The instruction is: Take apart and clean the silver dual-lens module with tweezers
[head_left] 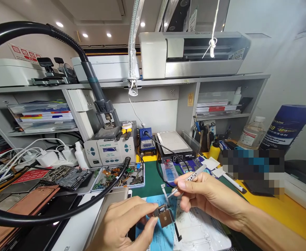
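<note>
Between thumb and forefinger, my left hand [128,219] pinches the left edge of a small phone camera module [165,218], which has a flat brownish metal face. A thin black flex cable [178,233] hangs from its lower right side. From the top rises a pale flex strip [165,193]. My right hand [203,190] is closed around silver tweezers [195,173] with holes along the arms. Their tips point down and left, at or very close to the pale strip; contact is hard to tell. Beneath both hands lie a blue sheet [155,240] and a white printed sheet [202,232].
A parts tray [144,176] full of small boards and a soldering station [111,151] stand left of centre. The black hose [90,205] arcs across the left side. Phones and boards crowd the left. A heating plate [175,143] sits behind; a bottle [251,132] stands right.
</note>
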Demonstrator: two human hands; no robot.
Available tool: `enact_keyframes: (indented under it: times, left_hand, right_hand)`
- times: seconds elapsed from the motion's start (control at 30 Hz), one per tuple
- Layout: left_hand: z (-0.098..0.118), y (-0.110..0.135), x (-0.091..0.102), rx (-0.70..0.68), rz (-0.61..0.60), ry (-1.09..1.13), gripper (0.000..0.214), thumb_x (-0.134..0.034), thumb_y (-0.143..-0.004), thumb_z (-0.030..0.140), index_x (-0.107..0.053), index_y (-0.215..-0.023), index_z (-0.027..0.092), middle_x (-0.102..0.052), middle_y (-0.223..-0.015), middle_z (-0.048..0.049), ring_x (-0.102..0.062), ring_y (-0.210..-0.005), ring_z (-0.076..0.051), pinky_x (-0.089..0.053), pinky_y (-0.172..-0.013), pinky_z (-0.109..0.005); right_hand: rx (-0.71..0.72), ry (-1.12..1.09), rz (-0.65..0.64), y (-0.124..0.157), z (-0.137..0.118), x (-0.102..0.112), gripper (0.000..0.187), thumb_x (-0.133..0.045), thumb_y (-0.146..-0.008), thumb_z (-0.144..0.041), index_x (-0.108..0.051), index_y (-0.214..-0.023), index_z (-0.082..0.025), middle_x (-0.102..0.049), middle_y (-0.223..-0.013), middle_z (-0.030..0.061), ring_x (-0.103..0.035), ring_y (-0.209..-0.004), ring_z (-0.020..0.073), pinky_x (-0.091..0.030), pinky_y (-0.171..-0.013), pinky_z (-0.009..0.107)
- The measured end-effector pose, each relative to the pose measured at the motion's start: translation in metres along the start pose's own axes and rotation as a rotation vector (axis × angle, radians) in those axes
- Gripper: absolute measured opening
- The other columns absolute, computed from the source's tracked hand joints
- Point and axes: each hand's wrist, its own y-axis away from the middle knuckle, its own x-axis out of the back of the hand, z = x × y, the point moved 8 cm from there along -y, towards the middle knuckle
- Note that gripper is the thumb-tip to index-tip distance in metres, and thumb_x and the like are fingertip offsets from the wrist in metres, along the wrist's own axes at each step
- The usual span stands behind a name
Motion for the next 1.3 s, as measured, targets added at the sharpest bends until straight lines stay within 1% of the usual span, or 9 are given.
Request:
enact_keyframes:
  times: [0.13,0.3,0.47,0.57,0.63,0.83,0.97,1.13,1.3]
  left_hand:
    - [0.002,0.001,0.003,-0.015,0.034,-0.003,0.025,-0.065,-0.084,0.008,-0.069,-0.106,0.021,-0.074,-0.082,-0.0021,-0.071,-0.072,-0.015,-0.058,-0.067,-0.024]
    - [0.001,0.001,0.002,-0.005,0.034,0.032,0.026,-0.066,-0.084,0.008,-0.069,-0.107,0.022,-0.074,-0.082,-0.0009,-0.071,-0.07,-0.014,-0.058,-0.066,-0.023]
    - [0.0,-0.001,0.002,-0.001,0.032,0.021,0.026,-0.065,-0.085,0.008,-0.068,-0.106,0.022,-0.072,-0.078,0.0009,-0.069,-0.066,-0.013,-0.056,-0.063,-0.022]
    - [0.001,0.0,0.002,-0.019,0.042,0.011,0.027,-0.065,-0.084,0.008,-0.068,-0.107,0.022,-0.073,-0.082,-0.0004,-0.071,-0.07,-0.014,-0.057,-0.066,-0.022]
    - [0.003,0.001,0.001,-0.048,0.035,0.001,0.026,-0.064,-0.084,0.006,-0.068,-0.106,0.02,-0.074,-0.083,-0.0017,-0.071,-0.071,-0.014,-0.057,-0.067,-0.023]
    - [0.008,0.003,-0.001,-0.104,0.043,-0.039,0.026,-0.064,-0.084,0.004,-0.067,-0.105,0.019,-0.074,-0.081,-0.002,-0.07,-0.067,-0.015,-0.056,-0.066,-0.025]
    - [0.002,0.001,0.002,-0.033,0.051,-0.011,0.026,-0.066,-0.084,0.008,-0.068,-0.106,0.022,-0.075,-0.084,-0.001,-0.072,-0.074,-0.015,-0.056,-0.067,-0.023]
    - [-0.012,-0.002,0.002,0.109,0.056,0.065,0.026,-0.066,-0.083,0.009,-0.069,-0.103,0.026,-0.07,-0.073,0.0053,-0.066,-0.063,-0.01,-0.054,-0.061,-0.018]
    - [-0.016,-0.002,0.003,0.14,0.071,0.103,0.029,-0.066,-0.083,0.008,-0.07,-0.103,0.028,-0.071,-0.075,0.0067,-0.066,-0.064,-0.008,-0.054,-0.062,-0.015]
  right_hand:
    - [0.027,0.019,0.007,0.0,-0.001,0.002,0.022,-0.083,-0.079,-0.029,-0.075,-0.083,-0.01,-0.076,-0.072,0.0065,-0.068,-0.053,0.0115,-0.052,-0.059,0.023]
    - [0.06,0.038,0.026,0.0,-0.004,0.004,0.023,-0.085,-0.077,-0.029,-0.076,-0.084,-0.01,-0.077,-0.073,0.007,-0.069,-0.056,0.0137,-0.053,-0.061,0.025]
    - [0.098,0.046,0.034,0.002,-0.007,0.002,0.024,-0.084,-0.078,-0.03,-0.075,-0.088,-0.01,-0.075,-0.072,0.0049,-0.068,-0.057,0.0136,-0.053,-0.063,0.027]
    - [0.098,0.049,0.039,0.002,-0.007,0.001,0.023,-0.082,-0.08,-0.031,-0.075,-0.085,-0.01,-0.076,-0.078,0.0063,-0.069,-0.057,0.0131,-0.053,-0.063,0.026]
    - [0.087,0.049,0.05,0.001,-0.006,0.001,0.022,-0.081,-0.081,-0.031,-0.075,-0.082,-0.009,-0.076,-0.078,0.0074,-0.069,-0.056,0.0129,-0.054,-0.062,0.026]
    - [0.058,0.049,0.07,-0.002,0.0,0.004,0.024,-0.08,-0.081,-0.031,-0.074,-0.078,-0.008,-0.075,-0.067,0.0077,-0.069,-0.054,0.0127,-0.052,-0.057,0.022]
    - [0.08,0.052,0.069,0.0,-0.002,0.003,0.024,-0.08,-0.081,-0.032,-0.074,-0.082,-0.009,-0.076,-0.077,0.008,-0.069,-0.058,0.0139,-0.054,-0.059,0.024]
    - [0.087,0.055,0.068,0.003,-0.006,0.003,0.022,-0.075,-0.087,-0.032,-0.072,-0.08,-0.01,-0.076,-0.082,0.0088,-0.068,-0.058,0.0126,-0.053,-0.059,0.024]
    - [0.06,0.062,0.04,0.004,-0.005,-0.004,0.023,-0.076,-0.086,-0.032,-0.072,-0.081,-0.009,-0.076,-0.079,0.0095,-0.067,-0.056,0.0131,-0.051,-0.058,0.025]
